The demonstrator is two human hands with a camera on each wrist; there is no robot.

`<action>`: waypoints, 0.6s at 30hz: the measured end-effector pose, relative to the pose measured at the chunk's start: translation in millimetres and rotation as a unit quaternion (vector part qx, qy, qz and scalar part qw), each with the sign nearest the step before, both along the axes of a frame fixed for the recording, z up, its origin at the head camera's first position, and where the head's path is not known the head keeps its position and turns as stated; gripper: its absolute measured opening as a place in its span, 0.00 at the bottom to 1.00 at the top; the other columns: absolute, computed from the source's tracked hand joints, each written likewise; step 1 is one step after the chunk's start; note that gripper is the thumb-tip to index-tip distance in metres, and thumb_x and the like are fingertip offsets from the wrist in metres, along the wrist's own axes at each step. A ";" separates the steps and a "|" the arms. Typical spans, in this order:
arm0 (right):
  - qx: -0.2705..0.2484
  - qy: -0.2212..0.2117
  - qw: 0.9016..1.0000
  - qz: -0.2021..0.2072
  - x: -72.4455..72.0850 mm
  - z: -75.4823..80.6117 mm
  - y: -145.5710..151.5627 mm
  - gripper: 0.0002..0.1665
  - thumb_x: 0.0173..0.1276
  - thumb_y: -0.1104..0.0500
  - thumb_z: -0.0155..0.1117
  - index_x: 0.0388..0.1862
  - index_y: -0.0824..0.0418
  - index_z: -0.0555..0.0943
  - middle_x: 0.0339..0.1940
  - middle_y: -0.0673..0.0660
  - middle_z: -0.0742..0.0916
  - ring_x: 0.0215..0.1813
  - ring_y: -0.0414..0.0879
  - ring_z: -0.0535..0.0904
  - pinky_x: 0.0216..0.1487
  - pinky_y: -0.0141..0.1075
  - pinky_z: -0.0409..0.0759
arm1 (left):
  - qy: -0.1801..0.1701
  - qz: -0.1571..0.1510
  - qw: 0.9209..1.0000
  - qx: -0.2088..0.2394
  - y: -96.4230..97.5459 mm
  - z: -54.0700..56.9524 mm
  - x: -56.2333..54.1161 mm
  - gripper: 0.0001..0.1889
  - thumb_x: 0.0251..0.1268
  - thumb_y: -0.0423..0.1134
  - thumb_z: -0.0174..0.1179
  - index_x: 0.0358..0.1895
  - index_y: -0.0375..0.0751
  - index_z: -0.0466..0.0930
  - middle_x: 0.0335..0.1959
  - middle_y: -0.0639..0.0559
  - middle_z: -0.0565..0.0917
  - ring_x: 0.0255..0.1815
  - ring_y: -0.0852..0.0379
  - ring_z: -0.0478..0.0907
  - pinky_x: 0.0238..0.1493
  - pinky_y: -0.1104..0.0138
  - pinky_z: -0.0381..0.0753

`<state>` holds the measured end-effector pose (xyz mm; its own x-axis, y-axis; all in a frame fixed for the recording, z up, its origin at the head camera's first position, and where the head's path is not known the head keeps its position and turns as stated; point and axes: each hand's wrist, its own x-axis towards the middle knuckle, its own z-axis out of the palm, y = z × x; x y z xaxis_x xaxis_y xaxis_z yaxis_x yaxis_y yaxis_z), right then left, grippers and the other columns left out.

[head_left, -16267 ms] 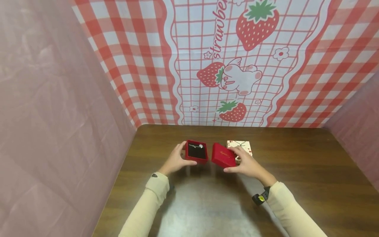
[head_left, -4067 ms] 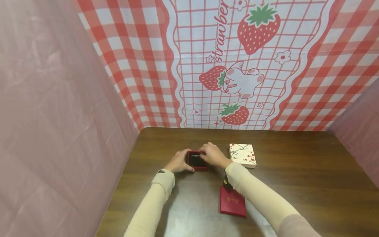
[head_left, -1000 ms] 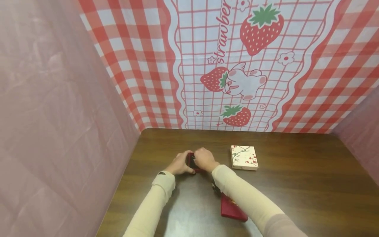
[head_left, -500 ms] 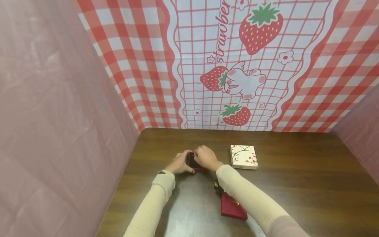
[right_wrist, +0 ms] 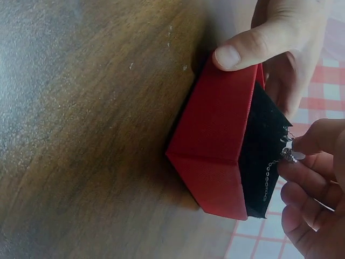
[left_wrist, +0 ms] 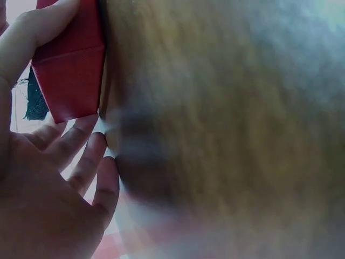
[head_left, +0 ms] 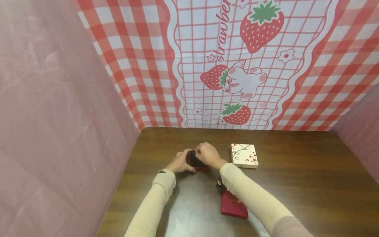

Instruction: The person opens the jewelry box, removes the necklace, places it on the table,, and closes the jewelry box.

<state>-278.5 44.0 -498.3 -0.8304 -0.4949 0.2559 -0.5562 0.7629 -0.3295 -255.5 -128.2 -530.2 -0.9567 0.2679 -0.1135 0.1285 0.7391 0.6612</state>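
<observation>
A small red jewellery box (right_wrist: 215, 116) stands without its lid, its black pad (right_wrist: 262, 140) showing inside. My left hand (head_left: 179, 162) grips the box from the left; in the left wrist view the thumb lies along the red side (left_wrist: 73, 81). My right hand (head_left: 208, 155) is over the box's far right part. In the right wrist view its thumb and forefinger pinch a silver necklace (right_wrist: 289, 154) at the pendant. Thin chain hangs from there against the black pad, which stands partly above the box's rim. In the head view the right hand hides much of the necklace.
The red lid (head_left: 232, 207) with gold lettering lies on the wooden table (head_left: 296, 171), nearer the body and partly under the right forearm. A cream box with a red blossom print (head_left: 244, 155) sits right of the hands. Checked cloth (head_left: 142, 65) hangs behind.
Over the last second my right hand has shifted slightly farther back over the box, uncovering more black pad. The left hand keeps its grip. The lid, earlier in my right hand, now lies on the table.
</observation>
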 end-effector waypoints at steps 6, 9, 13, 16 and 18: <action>-0.007 0.014 1.000 0.006 -1.0 0.0 1.5 0.04 0.53 0.61 0.69 0.22 0.56 0.82 0.24 0.50 0.81 0.32 0.46 0.76 0.36 0.39 0.77 | 0.008 -0.010 1.000 0.024 -1.2 -1.2 -0.8 0.57 0.34 0.42 0.81 0.74 0.42 0.56 0.70 0.39 0.70 0.68 0.36 0.64 0.68 0.39 0.61; -0.008 0.018 1.000 0.009 -1.4 0.0 1.6 0.04 0.53 0.62 0.69 0.22 0.56 0.82 0.24 0.49 0.81 0.31 0.45 0.75 0.35 0.38 0.77 | 0.006 -0.022 0.999 0.027 -3.1 -0.6 -1.0 0.59 0.35 0.43 0.80 0.75 0.41 0.54 0.72 0.39 0.68 0.70 0.36 0.63 0.69 0.39 0.59; -0.007 0.010 1.000 0.009 -1.6 0.4 1.7 0.04 0.55 0.62 0.69 0.23 0.57 0.82 0.24 0.50 0.81 0.32 0.45 0.75 0.35 0.38 0.76 | 0.011 -0.040 0.998 0.041 -6.8 3.2 2.1 0.55 0.41 0.50 0.78 0.74 0.38 0.55 0.71 0.34 0.66 0.70 0.34 0.61 0.69 0.40 0.61; -0.006 0.006 1.000 0.006 -1.2 0.6 2.5 0.04 0.54 0.62 0.68 0.23 0.56 0.82 0.24 0.50 0.82 0.32 0.45 0.75 0.36 0.38 0.77 | 0.020 -0.030 0.997 0.068 -8.1 4.2 3.6 0.49 0.49 0.53 0.73 0.71 0.35 0.60 0.67 0.31 0.67 0.68 0.33 0.63 0.68 0.41 0.64; -0.008 0.005 1.000 0.004 -0.9 0.9 3.1 0.04 0.54 0.62 0.68 0.23 0.57 0.82 0.24 0.50 0.83 0.32 0.45 0.76 0.36 0.39 0.77 | 0.028 -0.013 0.997 0.077 -7.3 3.5 3.7 0.43 0.54 0.53 0.70 0.68 0.33 0.64 0.65 0.31 0.69 0.66 0.34 0.66 0.67 0.42 0.66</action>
